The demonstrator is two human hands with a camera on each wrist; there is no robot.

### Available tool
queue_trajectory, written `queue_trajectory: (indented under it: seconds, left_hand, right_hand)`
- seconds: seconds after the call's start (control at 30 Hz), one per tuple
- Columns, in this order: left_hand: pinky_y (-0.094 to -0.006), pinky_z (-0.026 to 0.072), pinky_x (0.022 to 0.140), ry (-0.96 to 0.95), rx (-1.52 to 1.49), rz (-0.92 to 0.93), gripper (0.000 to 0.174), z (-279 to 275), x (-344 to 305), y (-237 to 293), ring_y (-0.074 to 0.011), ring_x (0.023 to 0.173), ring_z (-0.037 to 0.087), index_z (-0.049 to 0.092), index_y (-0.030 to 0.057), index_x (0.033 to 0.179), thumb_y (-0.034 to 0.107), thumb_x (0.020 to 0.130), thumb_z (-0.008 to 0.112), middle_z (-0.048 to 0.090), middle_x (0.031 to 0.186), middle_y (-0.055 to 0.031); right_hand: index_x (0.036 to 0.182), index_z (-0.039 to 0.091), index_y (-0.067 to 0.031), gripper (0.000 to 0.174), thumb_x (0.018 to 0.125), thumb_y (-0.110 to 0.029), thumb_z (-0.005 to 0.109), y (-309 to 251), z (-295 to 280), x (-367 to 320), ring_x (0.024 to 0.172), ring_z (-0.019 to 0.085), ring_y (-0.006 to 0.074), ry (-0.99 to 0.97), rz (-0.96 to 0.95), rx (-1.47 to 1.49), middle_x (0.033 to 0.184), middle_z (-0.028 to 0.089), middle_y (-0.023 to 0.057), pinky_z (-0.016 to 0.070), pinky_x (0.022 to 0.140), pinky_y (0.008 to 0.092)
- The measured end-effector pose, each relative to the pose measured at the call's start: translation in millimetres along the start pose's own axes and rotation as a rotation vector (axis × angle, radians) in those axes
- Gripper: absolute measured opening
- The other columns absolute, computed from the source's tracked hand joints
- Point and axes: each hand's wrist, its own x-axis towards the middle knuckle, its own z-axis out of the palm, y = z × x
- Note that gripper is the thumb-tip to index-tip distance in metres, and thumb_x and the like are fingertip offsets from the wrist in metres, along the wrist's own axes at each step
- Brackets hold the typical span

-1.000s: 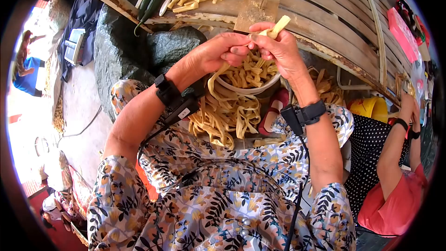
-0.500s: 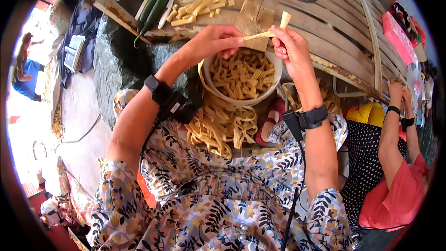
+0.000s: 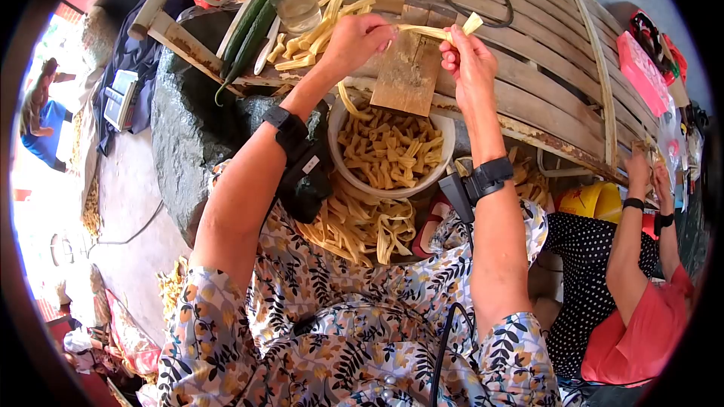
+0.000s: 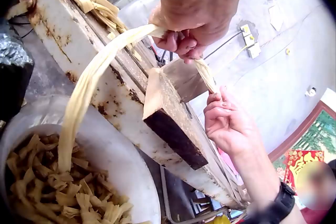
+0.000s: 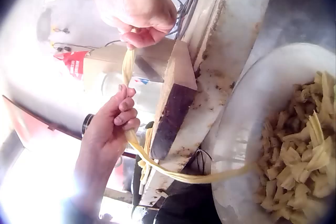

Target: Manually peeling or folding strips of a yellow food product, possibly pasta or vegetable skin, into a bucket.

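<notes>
- Evidently, in the head view, the left hand and right hand each pinch the pale strip, set apart so that its middle stretch lies fairly straight above the wooden board.
- In the left wrist view, the strip's tail droops into the white tub, seemingly because only the part between both grips is tensioned.
- In the right wrist view, fingers curl round the strip; the tub's wall contains short pieces beside the bench.

Head view looks down from above; both wrist views (closer, tilted) share the bucket.
</notes>
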Motion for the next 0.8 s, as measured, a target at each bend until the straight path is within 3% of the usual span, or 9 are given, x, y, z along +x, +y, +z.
queue_trajectory:
  seconds: [0.13, 0.23, 0.33, 0.47, 0.57, 0.6, 0.73, 0.77, 0.8]
  left_hand:
    - [-0.018, 0.0323, 0.048, 0.024, -0.042, -0.009, 0.02, 4.5, 3.3, -5.3, -0.0029, 0.053, 0.04, 0.062, 0.0024, 0.077, 0.021, 0.084, 0.057, 0.049, 0.059, 0.0043]
    - [-0.024, 0.0386, 0.05, 0.058, 0.046, 0.033, 0.019, 5.3, 3.9, -8.5, -0.0078, 0.052, 0.047, 0.062, 0.0, 0.074, 0.017, 0.08, 0.058, 0.054, 0.056, -0.0008]
    - [-0.0178, 0.0323, 0.048, 0.109, 0.202, 0.05, 0.019, 9.5, -3.5, -27.7, -0.0025, 0.053, 0.04, 0.062, 0.0032, 0.077, 0.02, 0.084, 0.056, 0.05, 0.059, 0.0051]
    - [-0.0169, 0.0319, 0.048, -0.131, -0.305, -0.132, 0.015, -8.2, -22.3, -5.4, -0.0025, 0.053, 0.039, 0.062, 0.0045, 0.085, 0.016, 0.086, 0.053, 0.052, 0.064, 0.0028]
    - [-0.016, 0.0324, 0.048, -0.239, -0.411, -0.19, 0.015, -14.1, -46.7, 8.2, -0.0028, 0.053, 0.04, 0.06, 0.0034, 0.09, 0.016, 0.086, 0.054, 0.054, 0.067, 0.0013]
    - [-0.0158, 0.033, 0.047, -0.24, -0.426, -0.169, 0.013, -12.4, -52.2, 7.8, -0.0027, 0.052, 0.04, 0.058, 0.0037, 0.09, 0.016, 0.086, 0.055, 0.055, 0.066, 0.0008]
    - [-0.0175, 0.0371, 0.045, -0.226, -0.026, 0.015, 0.007, 4.3, -73.7, 16.7, -0.0012, 0.051, 0.045, 0.057, 0.0056, 0.085, 0.012, 0.085, 0.056, 0.057, 0.063, 0.0019]
    - [-0.0214, 0.0425, 0.047, -0.215, 0.123, 0.036, 0.008, 12.7, -82.2, 22.2, -0.0081, 0.051, 0.051, 0.057, 0.006, 0.085, 0.013, 0.082, 0.059, 0.058, 0.063, -0.0019]
    - [-0.0245, 0.0441, 0.049, -0.189, 0.213, 0.227, 0.011, 20.6, -89.9, 24.1, -0.0146, 0.054, 0.054, 0.056, 0.0062, 0.087, 0.014, 0.08, 0.061, 0.059, 0.065, -0.0053]
  right_hand:
    - [0.091, 0.06, 0.0015, 0.02, 0.084, -0.018, 0.06, 6.9, -3.3, 5.8, 0.052, 0.044, 0.0035, 0.023, 0.007, 0.014, 0.068, 0.056, 0.0044, 0.0384, 0.045, 0.0166]
    - [0.086, 0.059, 0.0019, 0.019, 0.083, -0.017, 0.06, 13.4, -2.1, 8.1, 0.05, 0.043, 0.0042, 0.058, 0.032, -0.022, 0.066, 0.055, 0.0048, 0.0367, 0.044, 0.0172]
    - [0.078, 0.058, 0.0008, 0.019, 0.081, -0.017, 0.061, 27.2, -10.0, 7.8, 0.048, 0.042, 0.0052, 0.163, 0.04, -0.143, 0.064, 0.055, 0.0039, 0.033, 0.042, 0.0179]
    - [0.073, 0.059, 0.0004, 0.024, 0.082, -0.022, 0.06, 0.6, -3.4, -26.2, 0.048, 0.042, 0.0054, -0.005, -0.021, -0.435, 0.061, 0.055, 0.0003, 0.0342, 0.044, 0.0206]
    - [0.079, 0.064, -0.0012, 0.022, 0.08, -0.024, 0.063, -10.0, -9.6, -58.1, 0.051, 0.049, 0.0076, -0.366, -0.097, -0.978, 0.062, 0.06, 0.0035, 0.0386, 0.047, 0.0225]
    - [0.08, 0.065, -0.004, 0.023, 0.08, -0.027, 0.064, -4.7, -10.9, -69.8, 0.055, 0.053, 0.0101, -0.376, -0.222, -0.931, 0.064, 0.061, 0.0039, 0.0417, 0.051, 0.0246]
    - [0.085, 0.064, -0.004, 0.018, 0.08, -0.021, 0.063, -12.5, -14.5, -78.7, 0.057, 0.055, 0.0118, -0.178, -0.514, -0.853, 0.068, 0.062, 0.0045, 0.0432, 0.052, 0.0257]
    - [0.085, 0.064, -0.0034, 0.017, 0.08, -0.02, 0.062, -8.5, -14.8, -76.0, 0.058, 0.055, 0.0116, -0.203, -0.423, -0.871, 0.068, 0.063, 0.0046, 0.0432, 0.052, 0.0262]
    - [0.086, 0.063, -0.0029, 0.016, 0.081, -0.018, 0.061, -3.4, -14.7, -72.7, 0.058, 0.056, 0.0113, -0.226, -0.334, -0.889, 0.069, 0.063, 0.0046, 0.0432, 0.051, 0.0266]
